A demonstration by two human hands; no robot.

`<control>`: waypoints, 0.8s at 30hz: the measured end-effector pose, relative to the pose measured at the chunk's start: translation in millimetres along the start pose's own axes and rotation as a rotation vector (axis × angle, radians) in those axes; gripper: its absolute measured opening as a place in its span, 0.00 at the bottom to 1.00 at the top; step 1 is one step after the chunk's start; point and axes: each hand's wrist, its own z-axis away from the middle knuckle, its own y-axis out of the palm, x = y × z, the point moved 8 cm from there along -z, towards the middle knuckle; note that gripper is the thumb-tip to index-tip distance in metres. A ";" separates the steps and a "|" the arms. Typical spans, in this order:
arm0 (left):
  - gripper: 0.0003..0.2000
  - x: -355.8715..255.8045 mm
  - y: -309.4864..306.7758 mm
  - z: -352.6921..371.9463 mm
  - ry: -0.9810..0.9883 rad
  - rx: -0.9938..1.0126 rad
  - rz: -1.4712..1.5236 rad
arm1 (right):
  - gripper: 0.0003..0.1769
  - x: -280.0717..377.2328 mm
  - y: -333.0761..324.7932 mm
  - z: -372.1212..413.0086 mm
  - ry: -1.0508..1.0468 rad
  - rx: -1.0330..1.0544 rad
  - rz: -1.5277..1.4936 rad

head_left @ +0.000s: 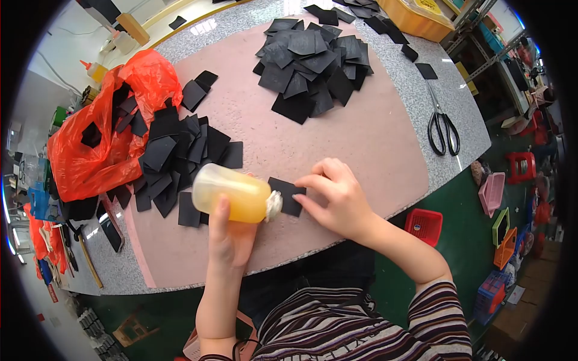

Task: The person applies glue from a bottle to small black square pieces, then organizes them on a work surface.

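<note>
My left hand [230, 233] grips a squeeze bottle of yellow liquid [232, 194], tipped sideways with its nozzle against a small black square [288, 194] on the pink mat [361, 138]. My right hand [337, 198] presses that square down with its fingertips, fingers spread over its right edge. Just left of the bottle lies a heap of black squares [174, 153] spilling out of an orange plastic bag [102, 132]. A second heap of black squares [316, 63] sits at the far side of the mat.
Black scissors [442, 126] lie on the grey speckled table [463, 144] at the right. A yellow box [415, 17] stands at the far right corner. Coloured baskets and stools [500, 192] sit on the green floor.
</note>
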 end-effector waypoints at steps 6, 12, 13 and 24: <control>0.27 -23.6 35.2 -1.4 0.317 0.076 -0.820 | 0.16 38.1 10.8 48.0 -0.313 0.109 0.401; 0.30 -15.8 82.1 1.1 0.758 0.259 -1.441 | 0.16 35.7 13.7 48.4 -0.308 0.143 0.401; 0.30 -27.8 78.9 -3.7 0.789 0.191 -1.491 | 0.15 35.7 13.1 46.9 -0.310 0.126 0.384; 0.27 -78.2 52.3 6.1 0.859 0.008 -1.527 | 0.12 26.0 7.8 28.1 -0.144 0.177 0.215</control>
